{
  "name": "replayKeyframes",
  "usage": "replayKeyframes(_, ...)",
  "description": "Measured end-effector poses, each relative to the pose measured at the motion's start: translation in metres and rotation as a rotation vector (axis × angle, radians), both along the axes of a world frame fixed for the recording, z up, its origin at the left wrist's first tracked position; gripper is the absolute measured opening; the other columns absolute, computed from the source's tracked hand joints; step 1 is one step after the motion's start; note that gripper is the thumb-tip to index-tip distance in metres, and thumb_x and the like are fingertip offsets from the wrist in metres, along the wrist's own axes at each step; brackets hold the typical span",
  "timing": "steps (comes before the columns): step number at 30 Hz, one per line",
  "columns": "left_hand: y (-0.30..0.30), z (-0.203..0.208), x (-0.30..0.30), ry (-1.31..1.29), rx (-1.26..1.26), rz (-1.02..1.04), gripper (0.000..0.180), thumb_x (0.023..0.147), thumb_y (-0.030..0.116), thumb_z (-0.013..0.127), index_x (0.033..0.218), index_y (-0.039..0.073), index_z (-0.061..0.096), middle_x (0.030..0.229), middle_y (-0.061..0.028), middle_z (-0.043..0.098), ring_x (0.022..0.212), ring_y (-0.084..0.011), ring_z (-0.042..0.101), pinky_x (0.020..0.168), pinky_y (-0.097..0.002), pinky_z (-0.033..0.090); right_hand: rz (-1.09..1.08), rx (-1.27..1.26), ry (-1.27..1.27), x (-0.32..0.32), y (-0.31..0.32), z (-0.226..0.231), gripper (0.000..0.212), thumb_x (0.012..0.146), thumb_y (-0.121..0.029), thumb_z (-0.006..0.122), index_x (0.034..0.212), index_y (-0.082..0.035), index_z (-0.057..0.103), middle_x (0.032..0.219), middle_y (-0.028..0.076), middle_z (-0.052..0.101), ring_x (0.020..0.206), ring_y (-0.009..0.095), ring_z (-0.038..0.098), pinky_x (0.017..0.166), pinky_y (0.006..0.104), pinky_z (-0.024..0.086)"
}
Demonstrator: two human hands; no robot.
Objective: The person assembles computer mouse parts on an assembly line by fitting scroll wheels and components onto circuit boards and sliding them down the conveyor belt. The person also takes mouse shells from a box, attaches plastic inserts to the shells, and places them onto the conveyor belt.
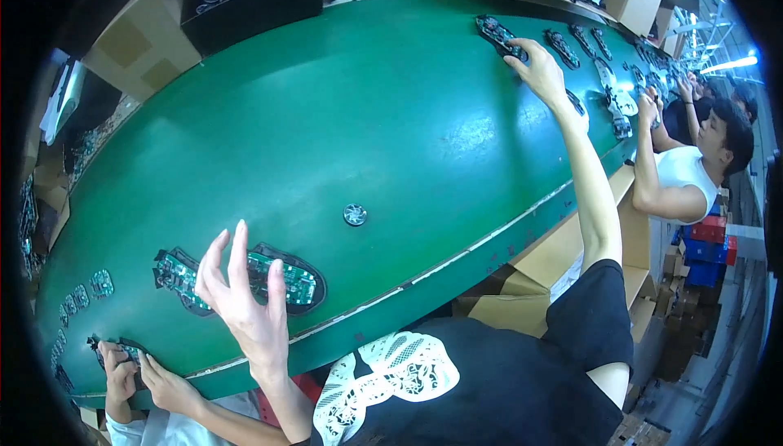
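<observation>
- Black case with a circuit board in it lies on the green bench, toward the far side, right at your right hand.
- Your right thumb and fingers curve around its near end; whether they grip it can't be told from this view.
- Your left hand is raised with fingers spread apart, in front of two similar cases lying side by side.
- Between your hands, a small round disc lies on the bench.
- On your left, a co-worker's hands hold another dark case.
</observation>
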State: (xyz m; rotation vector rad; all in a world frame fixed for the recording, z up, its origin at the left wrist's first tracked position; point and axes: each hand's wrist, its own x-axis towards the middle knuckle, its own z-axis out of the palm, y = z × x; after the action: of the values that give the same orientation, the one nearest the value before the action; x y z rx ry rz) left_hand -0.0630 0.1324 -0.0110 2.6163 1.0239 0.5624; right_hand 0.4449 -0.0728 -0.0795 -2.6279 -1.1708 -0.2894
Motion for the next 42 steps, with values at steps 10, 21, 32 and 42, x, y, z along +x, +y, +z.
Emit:
replayKeyframes(10, -0.001, -0.005, -0.003, 0.054, -0.071, 0.003, 0.057, 0.083, 0.007, 0.073, 0.138, 0.013, 0.058, 0.137, -0.014, 0.051, 0.128, -0.0327, 0.043, 0.11, -0.0466, 0.032, -0.078, -0.023, 0.002, 0.009, 0.008, 0.001, 0.037, 0.087, -0.032, 0.072, 0.117, -0.011, 0.07, 0.121, 0.009, 0.067, 0.112, 0.03, 0.063, 0.092, 0.0397, 0.051)
replayKeyframes(21, -0.001, -0.01, -0.029, 0.152, -0.125, 0.027, 0.062, 0.083, 0.011, 0.076, 0.14, 0.015, 0.054, 0.142, -0.0184, 0.043, 0.134, -0.0373, 0.036, 0.111, -0.0474, 0.033, -0.252, -0.113, -0.004, 0.018, 0.011, -0.006, 0.044, 0.084, -0.041, 0.074, 0.12, -0.015, 0.07, 0.122, 0.013, 0.067, 0.109, 0.033, 0.065, 0.092, 0.0427, 0.052)
replayKeyframes(32, -0.014, 0.003, -0.027, 0.173, -0.173, -0.09, 0.076, 0.066, 0.014, 0.086, 0.137, 0.02, 0.058, 0.146, -0.0266, 0.04, 0.131, -0.0405, 0.041, 0.108, -0.0502, 0.037, 0.679, -0.164, 0.314, -0.273, 0.057, 0.078, 0.05, 0.083, -0.02, 0.076, 0.13, -0.017, 0.06, 0.119, 0.007, 0.059, 0.102, 0.027, 0.063, 0.071, 0.0371, 0.058)
replayKeyframes(42, -0.036, -0.017, 0.008, 0.139, -0.182, -0.216, 0.069, 0.07, 0.016, 0.084, 0.134, 0.02, 0.059, 0.152, -0.028, 0.031, 0.133, -0.0427, 0.04, 0.11, -0.0479, 0.039, 0.768, -0.022, 0.239, -0.267, 0.07, 0.048, 0.031, 0.085, -0.007, 0.072, 0.116, -0.011, 0.069, 0.099, 0.007, 0.065, 0.083, 0.025, 0.067, 0.065, 0.0356, 0.057)
